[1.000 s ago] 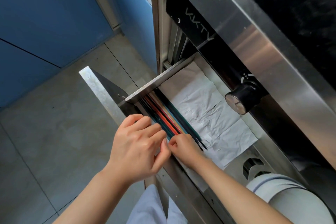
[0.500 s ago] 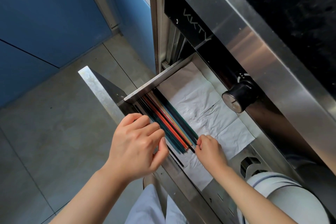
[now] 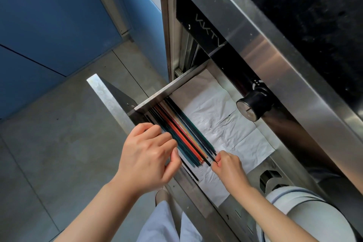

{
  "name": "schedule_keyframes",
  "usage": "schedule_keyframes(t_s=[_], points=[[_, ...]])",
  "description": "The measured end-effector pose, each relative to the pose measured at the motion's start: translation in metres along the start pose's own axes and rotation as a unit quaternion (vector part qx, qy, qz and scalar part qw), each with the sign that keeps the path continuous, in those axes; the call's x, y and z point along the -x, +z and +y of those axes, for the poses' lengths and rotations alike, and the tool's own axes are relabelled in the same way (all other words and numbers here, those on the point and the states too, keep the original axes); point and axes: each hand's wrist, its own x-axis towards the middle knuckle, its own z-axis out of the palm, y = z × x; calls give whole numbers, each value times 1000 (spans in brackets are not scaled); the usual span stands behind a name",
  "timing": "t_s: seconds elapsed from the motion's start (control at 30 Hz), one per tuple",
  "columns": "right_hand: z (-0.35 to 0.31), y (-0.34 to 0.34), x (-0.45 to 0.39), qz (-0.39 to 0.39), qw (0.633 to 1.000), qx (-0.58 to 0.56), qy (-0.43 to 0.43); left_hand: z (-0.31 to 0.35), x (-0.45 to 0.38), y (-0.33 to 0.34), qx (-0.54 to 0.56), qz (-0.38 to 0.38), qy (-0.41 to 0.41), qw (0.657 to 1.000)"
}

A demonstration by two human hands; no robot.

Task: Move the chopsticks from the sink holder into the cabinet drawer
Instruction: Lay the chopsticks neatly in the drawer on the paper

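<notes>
Steel drawer (image 3: 151,101): right hand (image 3: 228,169) pinching chopsticks (image 3: 182,135) should nudge them toward the curled, empty-looking left hand (image 3: 146,160).

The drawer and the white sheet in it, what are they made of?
The drawer looks like brushed steel: grey, shiny, with sharp folded edges. The white sheet looks like thin paper or paper towel, matte and full of creases, though it could be cloth.

You see black knob (image 3: 253,105) on steel panel, white bowl (image 3: 306,214) lower right, blue wall (image 3: 49,15), grey floor tiles (image 3: 59,133).
</notes>
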Motion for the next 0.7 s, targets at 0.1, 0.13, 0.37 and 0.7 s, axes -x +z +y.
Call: schedule_keyframes(t_s=[0.1,0.13,0.37,0.7], points=[[-3,1,11,-20,999,-25,-10,0,-1,0,-1,4,-1,1000],[-5,2,14,-34,999,-29,-10,0,-1,0,-1,5,-1,1000],[-22,11,17,-133,990,-4,39,1,-2,-1,-4,8,3,1000],[-26,22,14,-137,986,-65,74,1,-1,-1,-5,3,4,1000]])
